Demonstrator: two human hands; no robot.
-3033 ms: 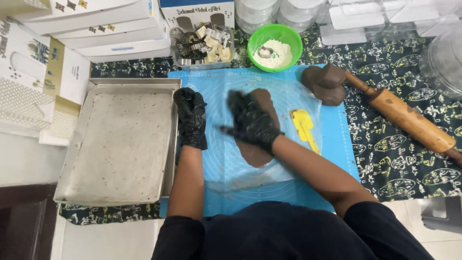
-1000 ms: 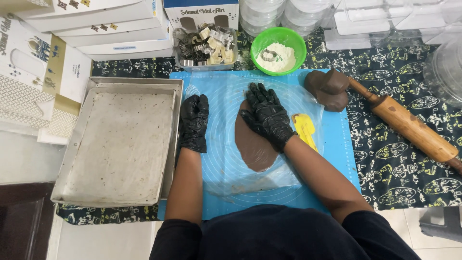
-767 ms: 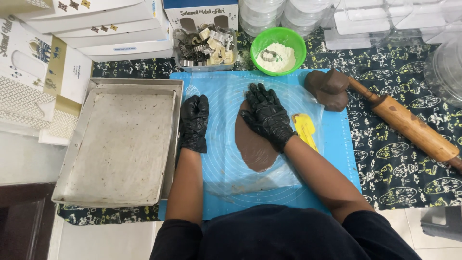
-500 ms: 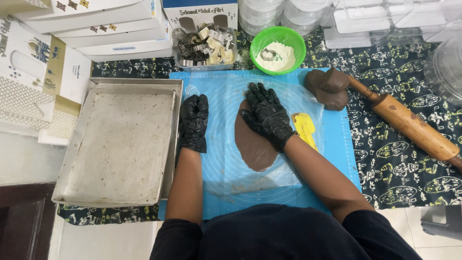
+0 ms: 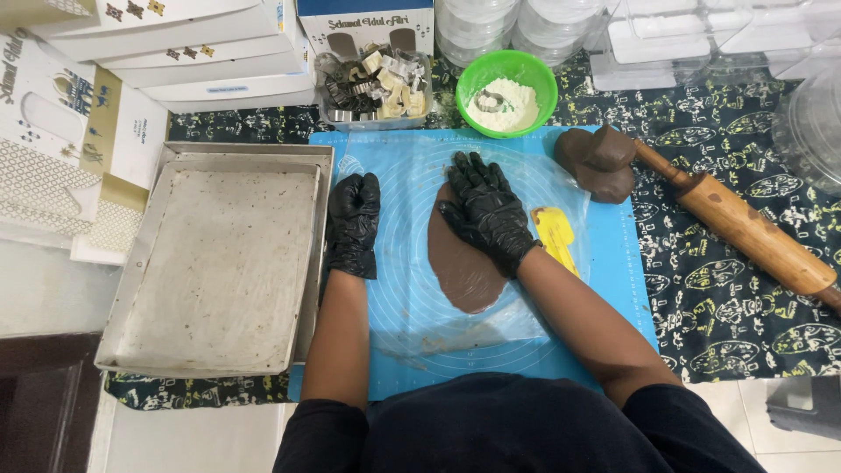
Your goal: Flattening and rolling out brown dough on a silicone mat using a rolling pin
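Flat brown dough sheet (image 5: pixel 464 267) on blue mat (image 5: pixel 613 263)

a: a dark cloth (image 5: pixel 736 289) with pale yellow print is covering the worktop, under even, soft light.

b: pale floor tiles (image 5: pixel 788 438) are showing at lower right; a dark brown panel (image 5: pixel 39 403) is sitting at lower left beside a white surface (image 5: pixel 44 289).
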